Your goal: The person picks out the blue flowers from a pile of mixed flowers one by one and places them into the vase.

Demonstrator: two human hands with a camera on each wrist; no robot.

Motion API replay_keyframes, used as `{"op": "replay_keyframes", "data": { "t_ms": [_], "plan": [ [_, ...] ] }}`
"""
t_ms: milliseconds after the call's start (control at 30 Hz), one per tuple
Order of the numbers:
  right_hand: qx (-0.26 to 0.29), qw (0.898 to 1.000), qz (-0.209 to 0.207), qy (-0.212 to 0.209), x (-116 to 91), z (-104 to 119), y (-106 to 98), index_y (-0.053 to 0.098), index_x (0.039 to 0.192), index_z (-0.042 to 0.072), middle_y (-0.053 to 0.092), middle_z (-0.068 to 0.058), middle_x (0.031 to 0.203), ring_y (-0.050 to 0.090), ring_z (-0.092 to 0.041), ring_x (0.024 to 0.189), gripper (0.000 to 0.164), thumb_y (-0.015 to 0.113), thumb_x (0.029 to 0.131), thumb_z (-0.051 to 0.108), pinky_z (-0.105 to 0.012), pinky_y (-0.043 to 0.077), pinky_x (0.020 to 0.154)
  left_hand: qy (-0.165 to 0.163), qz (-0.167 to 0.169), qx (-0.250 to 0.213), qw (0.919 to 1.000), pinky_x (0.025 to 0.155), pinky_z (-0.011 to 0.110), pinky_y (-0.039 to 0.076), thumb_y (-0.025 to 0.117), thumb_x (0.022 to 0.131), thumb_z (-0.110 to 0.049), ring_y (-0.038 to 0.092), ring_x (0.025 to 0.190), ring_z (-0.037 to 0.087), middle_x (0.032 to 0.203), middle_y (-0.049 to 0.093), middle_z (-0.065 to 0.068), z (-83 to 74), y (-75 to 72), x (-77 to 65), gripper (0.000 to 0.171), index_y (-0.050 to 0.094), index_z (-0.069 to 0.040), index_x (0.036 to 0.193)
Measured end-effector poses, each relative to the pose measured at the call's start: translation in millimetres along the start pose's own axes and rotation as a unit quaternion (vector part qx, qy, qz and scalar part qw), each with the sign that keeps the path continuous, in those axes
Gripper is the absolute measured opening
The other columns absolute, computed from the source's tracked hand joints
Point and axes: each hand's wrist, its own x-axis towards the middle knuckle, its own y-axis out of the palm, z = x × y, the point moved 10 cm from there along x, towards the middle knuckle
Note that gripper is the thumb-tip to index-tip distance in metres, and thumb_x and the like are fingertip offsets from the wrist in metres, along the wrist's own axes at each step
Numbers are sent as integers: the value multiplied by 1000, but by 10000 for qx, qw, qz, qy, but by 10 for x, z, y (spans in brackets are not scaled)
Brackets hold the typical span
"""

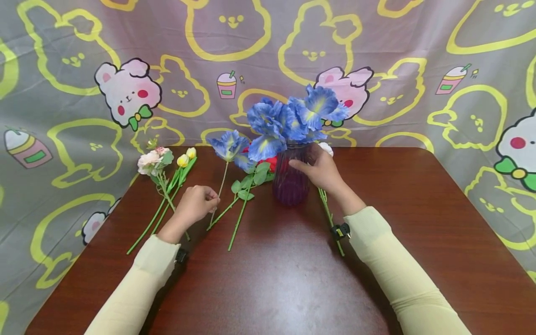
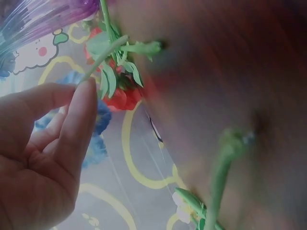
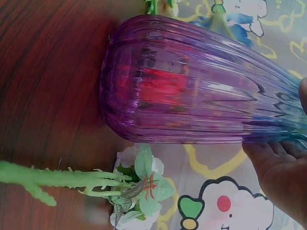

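My left hand (image 1: 197, 202) pinches the thin stem of a blue iris (image 1: 229, 148) between thumb and fingers, with the bloom upright above it. In the left wrist view the cut end of that stem (image 2: 106, 56) pokes out past the fingertips. My right hand (image 1: 321, 168) grips the upper part of a ribbed glass vase (image 1: 289, 184), purple below and bluish towards the neck. Large blue irises (image 1: 293, 114) spread over its mouth. The vase stands upright on the table, and its purple base (image 3: 125, 81) shows in the right wrist view.
Left on the brown table (image 1: 268, 279) lie a pale pink flower (image 1: 150, 163) and yellow tulips (image 1: 183, 161). Red flowers (image 2: 122, 98) with green leaves lie behind and left of the vase. A white flower (image 1: 325, 149) lies right of it, its stem pointing forward. A patterned cloth (image 1: 268, 42) hangs behind.
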Motion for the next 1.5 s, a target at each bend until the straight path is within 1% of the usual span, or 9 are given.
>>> {"op": "replay_keyframes", "data": {
  "t_ms": [200,367,600,767,900,1033,1167,1333,1500],
  "plan": [
    [117,9999,34,15,-7,8,-3,44,132,-15,54,-29,130,50,-35,125,52,69,89,1,-42,39,105,226,-554,-149,9981,63,35,49,69,89,-9,61,56,10,62,65,-4,-117,-54,27,10,71,-4,80],
    [173,9998,33,35,-2,-24,-7,43,133,-15,52,-30,132,48,-36,127,54,68,88,-1,-43,38,106,425,-1050,-331,9930,59,31,47,70,87,-9,61,57,10,63,65,-2,-190,-109,24,9,70,-4,80],
    [253,9997,-29,8,97,-310,-41,45,135,-10,54,-25,132,49,-31,127,57,72,87,5,-40,37,106,710,-1622,-748,9814,54,26,48,71,87,-6,64,58,14,67,68,3,-305,-177,-23,7,70,-1,83],
    [176,9997,-49,-155,96,-310,-52,47,133,-8,57,-22,129,52,-28,125,57,75,85,7,-37,39,105,1030,-2102,-960,9675,58,24,51,74,85,-5,67,63,18,74,70,7,-419,-243,-44,6,70,0,84],
    [156,9996,-57,-226,80,-299,-60,47,135,-6,56,-21,132,50,-27,127,60,76,84,6,-36,38,106,1300,-2390,-1123,9557,61,19,49,75,84,-4,66,65,17,75,70,7,-505,-286,-65,6,71,0,83],
    [-11,9999,-78,-143,54,-315,-81,45,139,-5,52,-21,137,47,-28,130,65,77,85,11,-37,37,107,1572,-2763,-1258,9398,61,12,47,75,83,-4,66,65,18,74,70,8,-574,-357,-113,6,71,0,81],
    [-362,9993,-117,30,22,-322,-117,42,142,-5,49,-22,140,46,-30,130,71,78,84,18,-38,38,106,1803,-3105,-1395,9228,61,13,49,76,82,-3,66,65,19,75,71,9,-635,-435,-170,6,70,0,81],
    [-559,9982,-196,-37,9,-243,-162,50,135,-4,56,-21,132,51,-29,126,64,80,83,18,-37,41,103,2173,-3303,-1676,9031,62,16,51,76,81,1,67,65,21,77,71,9,-756,-493,-233,6,70,1,83],
    [-811,9962,-327,-38,-19,-186,-210,54,131,-3,60,-21,126,56,-29,120,61,81,82,20,-39,44,100,2561,-3450,-1952,8816,61,16,52,76,77,10,68,62,24,75,70,11,-975,-552,-322,10,69,4,81]
  ]
}}
